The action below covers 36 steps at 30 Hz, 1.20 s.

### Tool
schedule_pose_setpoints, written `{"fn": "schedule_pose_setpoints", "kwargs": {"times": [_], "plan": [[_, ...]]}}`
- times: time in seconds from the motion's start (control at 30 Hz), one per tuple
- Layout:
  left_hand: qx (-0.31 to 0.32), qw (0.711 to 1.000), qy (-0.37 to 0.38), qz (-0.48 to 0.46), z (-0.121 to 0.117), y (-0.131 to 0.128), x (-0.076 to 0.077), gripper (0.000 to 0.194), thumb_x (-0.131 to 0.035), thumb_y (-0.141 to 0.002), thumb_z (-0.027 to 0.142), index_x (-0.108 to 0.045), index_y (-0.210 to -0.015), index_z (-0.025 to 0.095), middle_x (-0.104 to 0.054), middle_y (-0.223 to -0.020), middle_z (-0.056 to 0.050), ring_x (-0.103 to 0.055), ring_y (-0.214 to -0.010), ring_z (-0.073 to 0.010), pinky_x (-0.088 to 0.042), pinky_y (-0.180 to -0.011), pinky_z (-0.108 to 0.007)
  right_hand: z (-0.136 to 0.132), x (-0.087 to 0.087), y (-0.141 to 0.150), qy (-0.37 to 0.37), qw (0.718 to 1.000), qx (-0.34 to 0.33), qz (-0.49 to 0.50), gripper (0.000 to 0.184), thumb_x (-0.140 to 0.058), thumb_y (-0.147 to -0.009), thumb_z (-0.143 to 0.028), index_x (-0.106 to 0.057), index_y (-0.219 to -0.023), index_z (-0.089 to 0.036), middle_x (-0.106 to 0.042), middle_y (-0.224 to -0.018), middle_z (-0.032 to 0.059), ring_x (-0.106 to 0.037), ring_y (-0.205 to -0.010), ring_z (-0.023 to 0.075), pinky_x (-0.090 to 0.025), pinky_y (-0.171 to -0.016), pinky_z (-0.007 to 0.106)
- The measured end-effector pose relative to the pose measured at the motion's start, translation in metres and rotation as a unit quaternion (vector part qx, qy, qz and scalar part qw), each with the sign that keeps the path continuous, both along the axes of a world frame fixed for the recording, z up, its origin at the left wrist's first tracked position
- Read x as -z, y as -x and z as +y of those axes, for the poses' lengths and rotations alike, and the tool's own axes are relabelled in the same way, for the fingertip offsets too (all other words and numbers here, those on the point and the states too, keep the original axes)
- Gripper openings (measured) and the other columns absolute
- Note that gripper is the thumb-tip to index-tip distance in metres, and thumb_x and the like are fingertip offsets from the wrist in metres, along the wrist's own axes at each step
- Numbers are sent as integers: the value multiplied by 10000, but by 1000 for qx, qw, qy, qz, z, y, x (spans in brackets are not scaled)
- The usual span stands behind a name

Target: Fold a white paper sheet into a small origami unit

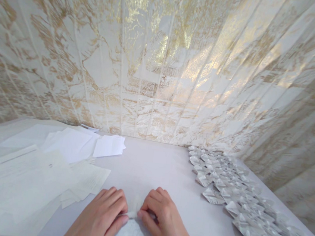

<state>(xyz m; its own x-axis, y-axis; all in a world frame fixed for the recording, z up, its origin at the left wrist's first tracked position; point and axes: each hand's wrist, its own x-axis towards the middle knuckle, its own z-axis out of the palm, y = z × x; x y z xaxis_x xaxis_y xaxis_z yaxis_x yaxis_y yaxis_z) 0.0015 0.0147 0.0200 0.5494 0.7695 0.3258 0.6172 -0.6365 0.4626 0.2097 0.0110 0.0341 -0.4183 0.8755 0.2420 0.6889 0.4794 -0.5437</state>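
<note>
Low in the middle of the head view, both my hands meet at a thin pale sheet of paper [132,213]. My left hand [105,212] has its fingers curled and pinches the paper's left side between thumb and fingertips. Opposite it, my right hand [160,216] pinches the right side in the same way. A small gap separates the two hands, where a bit of the paper shows as a narrow raised strip. Most of the sheet is hidden by my fingers or blends into the white tabletop.
Large printed paper sheets [12,185] spread over the left of the white table [158,163], with white paper pieces [69,142] behind them. Several rows of folded newsprint pieces [231,193] line the right side. A gold-patterned wall covering [156,76] rises behind the table.
</note>
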Motion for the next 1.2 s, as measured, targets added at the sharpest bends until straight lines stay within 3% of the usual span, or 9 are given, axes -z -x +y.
{"fn": "schedule_pose_setpoints", "kwargs": {"times": [0.27,0.5,0.83,1.2], "plan": [[-10,1000,-1,4,4,2,3,222,-485,-1003,257,-521,-786,223,-560,-824,17,-494,-779,-209,-333,-705,-329,1,-2,0,15,999,39,-5,292,-738,-811,-43,-514,-685,-183,-589,-759,-19,-516,-789,176,-360,-750,307],[1,1000,0,17,9,6,15,234,-472,-1013,297,-535,-799,227,-558,-835,5,-496,-796,-229,-325,-714,-348,6,-1,-6,31,999,2,24,301,-765,-807,-41,-529,-677,-178,-560,-737,-32,-505,-776,161,-356,-763,304],[22,998,45,30,8,5,3,185,-511,-990,239,-518,-806,225,-551,-857,10,-490,-824,-217,-340,-714,-334,8,3,-9,29,997,-33,65,226,-831,-778,-107,-623,-742,-189,-583,-788,-29,-525,-815,165,-359,-780,306],[30,998,43,27,7,5,4,176,-503,-988,225,-503,-812,224,-545,-866,9,-486,-829,-220,-344,-722,-341,7,2,-9,25,998,-35,55,212,-806,-814,-139,-611,-746,-188,-566,-781,-30,-521,-808,167,-353,-784,317]]}}
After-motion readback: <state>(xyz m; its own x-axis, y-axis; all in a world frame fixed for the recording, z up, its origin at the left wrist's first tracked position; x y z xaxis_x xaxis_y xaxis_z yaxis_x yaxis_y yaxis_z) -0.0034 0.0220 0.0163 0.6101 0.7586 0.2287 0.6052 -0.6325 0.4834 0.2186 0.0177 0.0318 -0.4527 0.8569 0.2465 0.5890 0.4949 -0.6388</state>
